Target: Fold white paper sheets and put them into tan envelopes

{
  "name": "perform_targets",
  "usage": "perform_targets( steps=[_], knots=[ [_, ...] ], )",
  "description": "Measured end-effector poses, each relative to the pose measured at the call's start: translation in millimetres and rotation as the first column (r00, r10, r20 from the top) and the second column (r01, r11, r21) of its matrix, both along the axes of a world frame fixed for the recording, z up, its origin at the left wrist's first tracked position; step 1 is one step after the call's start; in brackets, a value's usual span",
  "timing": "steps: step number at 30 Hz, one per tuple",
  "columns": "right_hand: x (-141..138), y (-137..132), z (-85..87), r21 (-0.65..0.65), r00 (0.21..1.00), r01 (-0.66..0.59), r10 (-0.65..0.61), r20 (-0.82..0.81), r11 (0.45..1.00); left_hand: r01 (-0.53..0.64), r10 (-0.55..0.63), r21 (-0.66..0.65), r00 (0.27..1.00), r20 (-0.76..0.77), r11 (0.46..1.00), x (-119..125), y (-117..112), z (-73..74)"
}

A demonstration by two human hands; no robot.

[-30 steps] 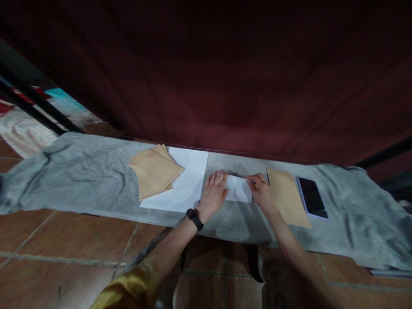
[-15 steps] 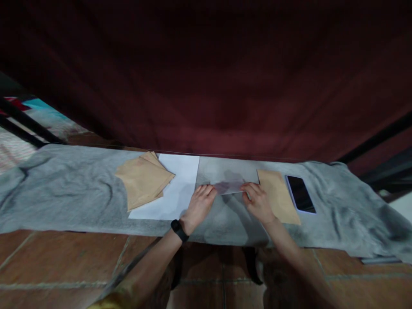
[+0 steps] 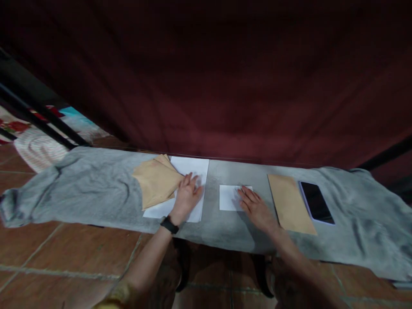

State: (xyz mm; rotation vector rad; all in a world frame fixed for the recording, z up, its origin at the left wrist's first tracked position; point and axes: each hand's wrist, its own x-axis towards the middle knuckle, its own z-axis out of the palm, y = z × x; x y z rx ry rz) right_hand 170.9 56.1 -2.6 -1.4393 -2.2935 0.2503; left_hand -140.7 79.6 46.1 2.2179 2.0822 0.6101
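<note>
Just below and right of centre, here's the small white paper (image 3: 228, 198), the right hand (image 3: 255, 210) laying extended fingers over it, no pinch! Left of centre, the left hand (image 3: 186, 198) fans loose, holding nothing, above white sheets (image 3: 193, 165) beside brown envelopes (image 3: 157, 184); 1 phone (image 3: 317, 202) sits centre-right.

Two hands (image 3: 186, 199), one small paper (image 3: 228, 198), one phone (image 3: 317, 202)

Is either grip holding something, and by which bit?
Neither grip seems to hold anything. The right grip rests on the right end of the small white paper; the left grip is over the large white paper, touching or not I can't tell.
</note>
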Motion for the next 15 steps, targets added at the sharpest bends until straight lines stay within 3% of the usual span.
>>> perform_targets(
  steps=[2, 3, 4, 6, 8, 15],
  knots=[
    [-6, -2, -11.6, 0.002, 1.0, 0.02, -0.02, 0.023, 1.0, -0.301, 0.298, -0.018, 0.95, -0.088, 0.954, -30, 3, 3.4],
    [-8, -3, -15.8, 0.005, 0.999, 0.026, -0.026, 0.03, 1.0, -0.391, 0.386, -0.014, 0.914, -0.124, 0.92, -43, 2, 4.5],
    [-9, -4, -18.7, 0.008, 0.999, 0.031, -0.032, 0.031, 0.999, -0.409, 0.395, -0.06, 0.904, -0.165, 0.911, -55, -1, 5.2],
    [-10, -4, -21.8, 0.012, 0.999, 0.036, -0.036, 0.027, 0.999, -0.342, 0.301, -0.162, 0.924, -0.235, 0.926, -70, -7, 6.1],
    [-9, -4, -22.7, 0.014, 0.999, 0.039, -0.04, 0.024, 0.999, -0.306, 0.247, -0.179, 0.925, -0.288, 0.935, -75, -12, 7.4],
    [-13, -4, -15.7, 0.027, 0.998, 0.065, -0.064, -0.015, 0.998, -0.272, 0.215, -0.155, 0.927, -0.306, 0.95, -55, -14, 21.2]
  ],
)
